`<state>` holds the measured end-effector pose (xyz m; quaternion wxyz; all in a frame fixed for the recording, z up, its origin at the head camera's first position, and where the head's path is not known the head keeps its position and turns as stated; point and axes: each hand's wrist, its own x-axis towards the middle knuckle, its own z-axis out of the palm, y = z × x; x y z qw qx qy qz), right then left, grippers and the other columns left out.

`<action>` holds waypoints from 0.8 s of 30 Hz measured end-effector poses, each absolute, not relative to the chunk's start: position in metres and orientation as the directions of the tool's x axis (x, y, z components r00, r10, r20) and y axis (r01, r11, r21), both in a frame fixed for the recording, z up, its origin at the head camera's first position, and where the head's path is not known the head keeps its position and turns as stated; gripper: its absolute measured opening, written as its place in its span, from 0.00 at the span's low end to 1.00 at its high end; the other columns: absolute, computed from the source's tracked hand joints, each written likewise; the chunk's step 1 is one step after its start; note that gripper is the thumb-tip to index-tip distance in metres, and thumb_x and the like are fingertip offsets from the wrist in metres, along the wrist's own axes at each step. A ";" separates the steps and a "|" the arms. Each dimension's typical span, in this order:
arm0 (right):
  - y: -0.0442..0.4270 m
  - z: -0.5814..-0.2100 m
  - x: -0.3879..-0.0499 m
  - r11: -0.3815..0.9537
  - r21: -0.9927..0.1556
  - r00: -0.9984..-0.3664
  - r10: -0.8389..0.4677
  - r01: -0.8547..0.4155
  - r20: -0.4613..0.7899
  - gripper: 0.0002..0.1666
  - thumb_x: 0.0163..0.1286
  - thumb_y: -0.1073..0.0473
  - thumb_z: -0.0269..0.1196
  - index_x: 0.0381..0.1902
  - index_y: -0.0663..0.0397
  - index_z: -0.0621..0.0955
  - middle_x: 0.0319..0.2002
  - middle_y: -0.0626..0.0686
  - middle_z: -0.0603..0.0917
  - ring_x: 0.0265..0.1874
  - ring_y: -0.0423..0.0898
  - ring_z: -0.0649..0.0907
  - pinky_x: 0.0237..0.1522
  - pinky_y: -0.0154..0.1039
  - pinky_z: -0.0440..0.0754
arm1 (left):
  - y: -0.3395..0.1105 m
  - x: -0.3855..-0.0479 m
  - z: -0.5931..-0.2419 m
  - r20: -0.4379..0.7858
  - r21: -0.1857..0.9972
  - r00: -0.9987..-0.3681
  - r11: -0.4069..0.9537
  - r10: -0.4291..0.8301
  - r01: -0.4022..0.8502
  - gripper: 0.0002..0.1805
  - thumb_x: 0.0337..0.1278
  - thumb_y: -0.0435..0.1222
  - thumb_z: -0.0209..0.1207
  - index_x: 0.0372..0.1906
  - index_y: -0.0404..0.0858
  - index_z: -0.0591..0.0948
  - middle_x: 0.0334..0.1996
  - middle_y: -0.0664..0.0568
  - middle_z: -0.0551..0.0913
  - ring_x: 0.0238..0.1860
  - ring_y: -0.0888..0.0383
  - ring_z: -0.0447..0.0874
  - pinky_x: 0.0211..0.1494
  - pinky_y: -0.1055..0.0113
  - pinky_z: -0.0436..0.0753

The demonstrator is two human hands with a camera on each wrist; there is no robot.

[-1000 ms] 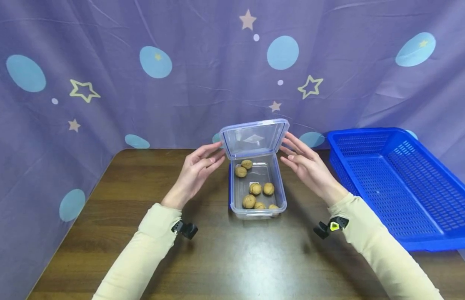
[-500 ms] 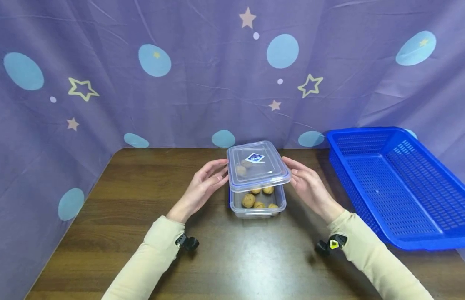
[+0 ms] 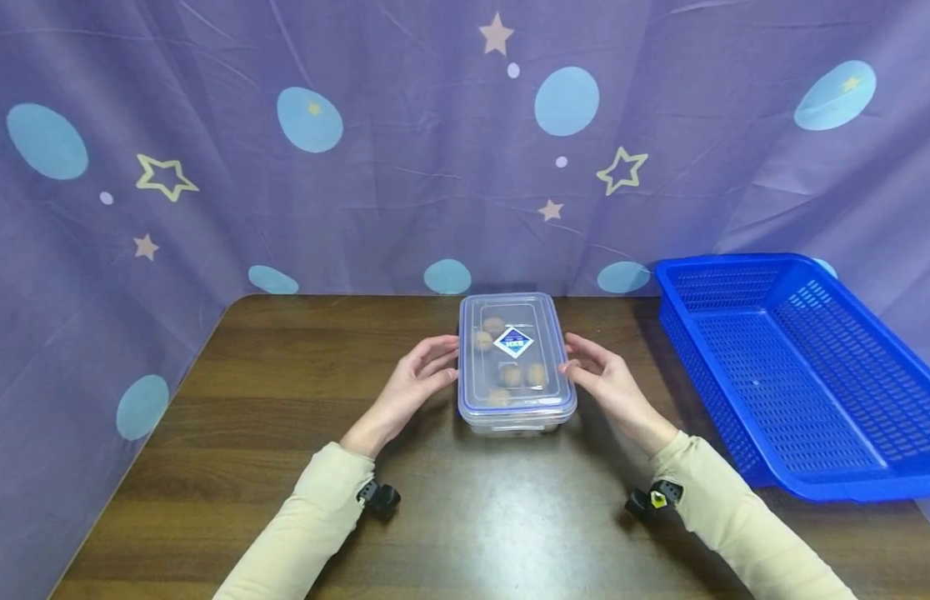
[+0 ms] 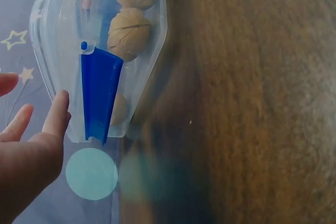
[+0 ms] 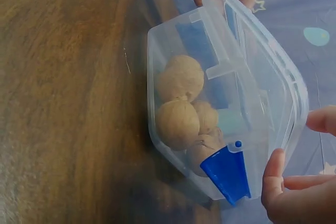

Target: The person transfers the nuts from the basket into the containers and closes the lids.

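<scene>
A clear plastic food container (image 3: 510,425) with several walnuts (image 4: 129,32) inside stands on the table. Its clear lid (image 3: 517,379), with a blue seal and a diamond-shaped label, lies over the top. In both wrist views a blue side latch (image 5: 228,174) hangs loose, not clipped over the rim. My left hand (image 3: 405,396) is at the left side of the lid, fingers extended and the thumb tip by the edge. On the opposite side, my right hand (image 3: 615,392) touches the lid's edge with thumb and fingertips. Neither hand's fingers are curled round it.
A large blue perforated plastic basket (image 3: 757,492) stands on the right of the wooden table (image 3: 300,400). Behind the table hangs a purple curtain (image 3: 405,225) printed with stars and ovals.
The lid has swung from upright at the back down onto the container, covering the walnuts. Both hands have come down and nearer with it, staying at its sides.
</scene>
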<state>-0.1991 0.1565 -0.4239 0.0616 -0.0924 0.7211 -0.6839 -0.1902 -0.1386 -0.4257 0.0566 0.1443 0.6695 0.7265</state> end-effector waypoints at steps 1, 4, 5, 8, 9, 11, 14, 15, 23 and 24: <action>0.156 -0.424 -0.199 0.060 -0.997 -0.975 -0.218 -0.056 0.041 0.35 0.63 0.71 0.59 0.67 0.74 0.64 0.57 0.71 0.72 0.42 0.37 0.79 0.48 0.27 0.75 | -0.139 -0.190 -0.426 0.132 0.990 -0.952 -0.092 0.275 0.111 0.26 0.59 0.21 0.54 0.64 0.23 0.66 0.64 0.32 0.68 0.66 0.42 0.66 0.64 0.61 0.73; 0.155 -0.423 -0.199 0.089 -0.993 -0.973 -0.222 -0.080 0.059 0.35 0.61 0.71 0.61 0.66 0.74 0.66 0.53 0.70 0.75 0.40 0.39 0.78 0.45 0.28 0.76 | -0.139 -0.189 -0.427 0.131 0.990 -0.952 -0.086 0.275 0.112 0.26 0.59 0.21 0.54 0.63 0.23 0.66 0.64 0.32 0.68 0.65 0.42 0.66 0.64 0.60 0.73; 0.154 -0.423 -0.199 0.091 -0.993 -0.974 -0.221 -0.080 0.059 0.35 0.61 0.72 0.61 0.66 0.74 0.66 0.51 0.69 0.76 0.40 0.39 0.78 0.44 0.28 0.76 | -0.138 -0.189 -0.428 0.129 0.990 -0.953 -0.086 0.276 0.109 0.26 0.59 0.21 0.55 0.63 0.23 0.66 0.64 0.32 0.68 0.66 0.42 0.66 0.64 0.61 0.73; 0.154 -0.423 -0.200 0.100 -0.992 -0.974 -0.220 -0.082 0.059 0.35 0.60 0.72 0.62 0.66 0.74 0.67 0.50 0.68 0.76 0.40 0.40 0.78 0.43 0.28 0.76 | -0.138 -0.189 -0.428 0.121 0.991 -0.953 -0.084 0.278 0.101 0.26 0.59 0.22 0.55 0.63 0.24 0.67 0.64 0.33 0.68 0.66 0.43 0.66 0.64 0.61 0.72; 0.154 -0.424 -0.200 0.100 -0.992 -0.975 -0.216 -0.077 0.054 0.35 0.60 0.72 0.62 0.66 0.73 0.67 0.50 0.68 0.76 0.40 0.40 0.78 0.43 0.28 0.76 | -0.139 -0.189 -0.428 0.117 0.992 -0.953 -0.082 0.278 0.098 0.26 0.59 0.22 0.55 0.63 0.24 0.67 0.64 0.33 0.68 0.66 0.43 0.66 0.64 0.61 0.72; 0.153 -0.423 -0.200 0.101 -0.992 -0.976 -0.213 -0.072 0.049 0.34 0.61 0.72 0.62 0.66 0.73 0.67 0.51 0.68 0.76 0.40 0.41 0.77 0.44 0.28 0.76 | -0.139 -0.188 -0.429 0.111 0.993 -0.954 -0.079 0.277 0.093 0.26 0.59 0.22 0.55 0.63 0.24 0.67 0.64 0.33 0.68 0.66 0.43 0.66 0.64 0.61 0.72; 0.153 -0.423 -0.200 0.110 -0.992 -0.977 -0.209 -0.067 0.043 0.34 0.61 0.71 0.62 0.65 0.73 0.67 0.52 0.69 0.76 0.41 0.42 0.77 0.44 0.28 0.76 | -0.140 -0.189 -0.429 0.110 0.993 -0.955 -0.069 0.276 0.095 0.26 0.59 0.22 0.55 0.63 0.24 0.68 0.64 0.33 0.68 0.66 0.43 0.66 0.64 0.61 0.72; 0.153 -0.423 -0.200 0.115 -0.991 -0.978 -0.205 -0.062 0.037 0.34 0.60 0.71 0.62 0.65 0.73 0.68 0.52 0.69 0.76 0.41 0.42 0.77 0.44 0.28 0.76 | -0.140 -0.189 -0.429 0.111 0.993 -0.955 -0.064 0.276 0.097 0.25 0.59 0.22 0.55 0.63 0.24 0.68 0.64 0.33 0.68 0.66 0.43 0.66 0.64 0.61 0.72; 0.155 -0.432 -0.204 0.177 -0.983 -0.981 -0.196 -0.041 0.005 0.34 0.60 0.70 0.63 0.64 0.74 0.68 0.49 0.66 0.77 0.44 0.47 0.77 0.48 0.30 0.74 | -0.138 -0.191 -0.430 0.107 0.994 -0.953 -0.016 0.284 0.107 0.25 0.60 0.23 0.56 0.63 0.24 0.68 0.64 0.34 0.68 0.66 0.43 0.66 0.63 0.61 0.73; 0.155 -0.433 -0.204 0.184 -0.982 -0.979 -0.202 -0.048 0.010 0.34 0.60 0.70 0.63 0.64 0.74 0.68 0.48 0.65 0.77 0.45 0.48 0.77 0.48 0.30 0.74 | -0.138 -0.191 -0.431 0.108 0.994 -0.954 -0.016 0.281 0.108 0.25 0.61 0.23 0.56 0.63 0.25 0.67 0.64 0.34 0.68 0.66 0.43 0.66 0.62 0.61 0.74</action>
